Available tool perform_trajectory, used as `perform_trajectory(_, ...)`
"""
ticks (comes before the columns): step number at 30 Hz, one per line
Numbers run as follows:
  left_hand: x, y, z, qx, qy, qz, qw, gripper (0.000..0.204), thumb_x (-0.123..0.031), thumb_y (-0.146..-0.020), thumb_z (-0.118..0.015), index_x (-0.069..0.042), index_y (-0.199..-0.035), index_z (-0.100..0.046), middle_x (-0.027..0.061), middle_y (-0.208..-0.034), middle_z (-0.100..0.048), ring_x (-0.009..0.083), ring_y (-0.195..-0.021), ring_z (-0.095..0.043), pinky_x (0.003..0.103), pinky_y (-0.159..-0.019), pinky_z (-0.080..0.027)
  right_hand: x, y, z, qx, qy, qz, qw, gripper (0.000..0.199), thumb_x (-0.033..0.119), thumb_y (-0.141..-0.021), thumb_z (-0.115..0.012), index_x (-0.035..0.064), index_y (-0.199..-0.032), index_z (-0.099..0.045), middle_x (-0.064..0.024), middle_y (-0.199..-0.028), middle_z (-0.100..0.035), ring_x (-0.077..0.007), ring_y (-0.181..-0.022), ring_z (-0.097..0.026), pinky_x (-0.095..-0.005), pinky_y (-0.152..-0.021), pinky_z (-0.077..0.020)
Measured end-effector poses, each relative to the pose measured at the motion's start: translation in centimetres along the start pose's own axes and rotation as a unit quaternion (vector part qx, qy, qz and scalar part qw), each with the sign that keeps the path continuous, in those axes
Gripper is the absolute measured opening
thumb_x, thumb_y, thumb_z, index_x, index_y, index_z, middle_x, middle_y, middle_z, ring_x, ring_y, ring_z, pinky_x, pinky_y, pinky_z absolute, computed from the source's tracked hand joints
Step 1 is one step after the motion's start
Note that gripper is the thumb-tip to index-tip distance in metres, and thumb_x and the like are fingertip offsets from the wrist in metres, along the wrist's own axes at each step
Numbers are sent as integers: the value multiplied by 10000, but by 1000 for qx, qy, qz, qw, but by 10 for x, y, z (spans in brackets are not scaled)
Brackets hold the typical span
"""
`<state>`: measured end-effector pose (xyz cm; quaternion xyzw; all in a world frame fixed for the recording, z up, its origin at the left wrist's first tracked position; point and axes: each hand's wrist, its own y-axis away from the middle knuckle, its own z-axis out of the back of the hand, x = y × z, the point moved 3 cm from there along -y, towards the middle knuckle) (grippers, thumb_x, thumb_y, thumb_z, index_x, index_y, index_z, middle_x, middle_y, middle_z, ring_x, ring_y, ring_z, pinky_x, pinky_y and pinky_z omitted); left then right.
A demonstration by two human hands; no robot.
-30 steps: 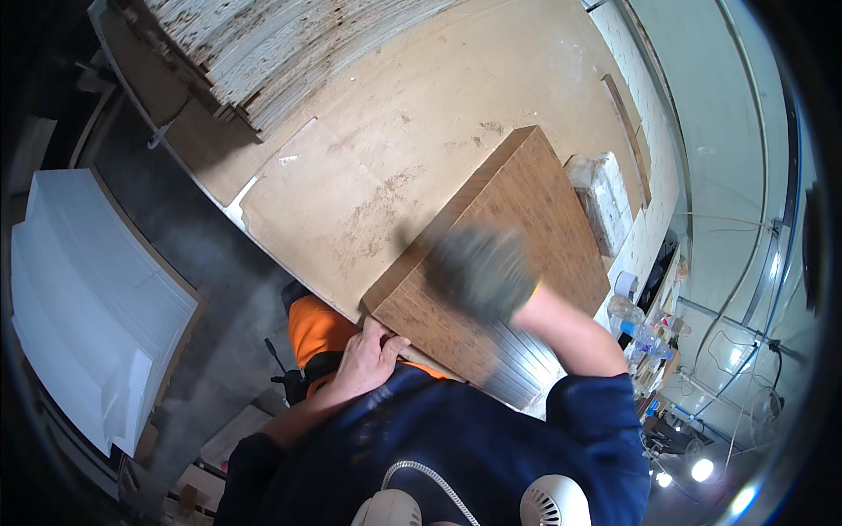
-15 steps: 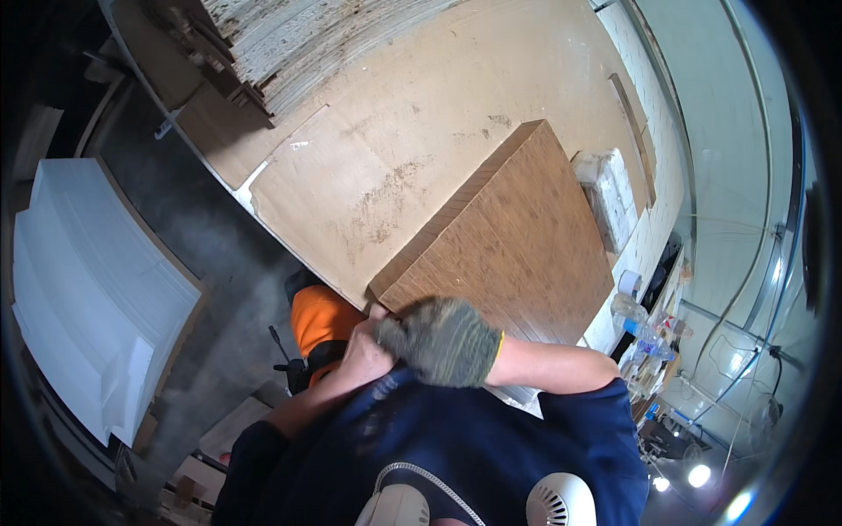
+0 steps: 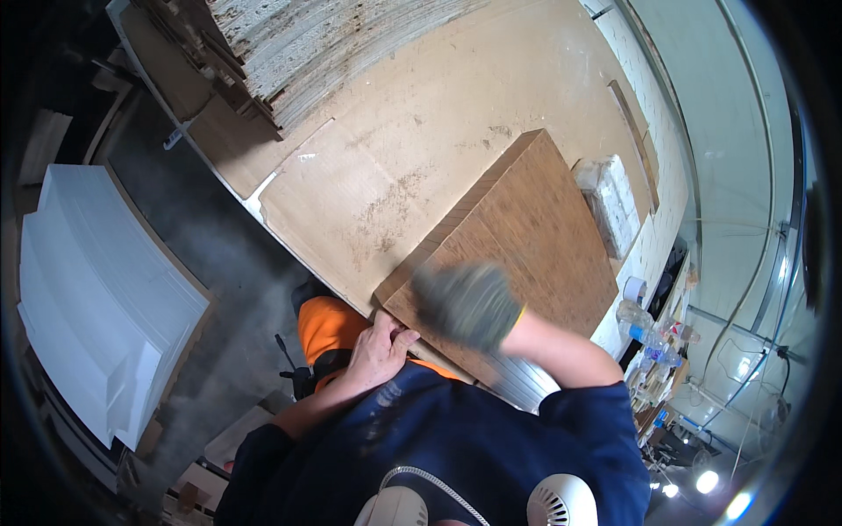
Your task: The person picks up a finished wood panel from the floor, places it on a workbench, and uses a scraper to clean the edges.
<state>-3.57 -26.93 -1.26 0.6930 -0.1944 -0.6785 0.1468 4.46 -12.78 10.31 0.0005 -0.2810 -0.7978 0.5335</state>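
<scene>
So the main thing here is a brown wood-grain panel (image 3: 526, 254), lying flat on a big pale tabletop (image 3: 421, 149) that's scuffed and dusty, with its near corner pointing back toward me. My right hand (image 3: 467, 304) is in a grey-green work glove and sits on top of the panel near that corner; it's motion-blurred, so I honestly can't tell how the fingers are set or whether they're gripping anything, it just looks like the palm is flat over the surface. My left hand (image 3: 379, 349) is bare and right at the panel's near corner edge, fingers (image 3: 405, 336) curled loosely against the edge, not wrapped around anything I can make out. Just below that hand there's something orange (image 3: 324, 326) at the tabletop's edge, can't tell exactly what it is. Past the panel's far side sits a whitish wrapped bundle (image 3: 610, 203). Up top there's a rough stack of raw chipboard sheets (image 3: 324, 44) with ragged edges. Off to my left on the floor side is a stack of white sheets (image 3: 96, 298). On the right, a few plastic bottles (image 3: 645, 329) sit near the wall.
</scene>
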Motion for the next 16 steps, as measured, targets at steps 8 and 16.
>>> perform_trajectory(8, -3, 0, 1, -8, -34, -24, 999, 393, -328, -907, -526, -3, -1077, -385, 217, -785, -623, 412, -756, -614, 471, -636, -489, -16, -5, 3, -49, -23, -5, 999, 355, 290, -727, -644, 33, -957, -563, -122, -709, -611, -258, -648, -626, -389, -506, -484)
perform_trajectory(16, -2, -5, 0, -4, -8, 2, 1000, 445, -367, -899, -534, -11, -1126, -394, 226, -841, -633, 407, -780, -623, 477, -669, -491, -62, -14, 21, -54, -80, -306, 947, 432, 202, -756, -616, 63, -1156, -531, -95, -727, -643, -320, -671, -636, -390, -710, -509)
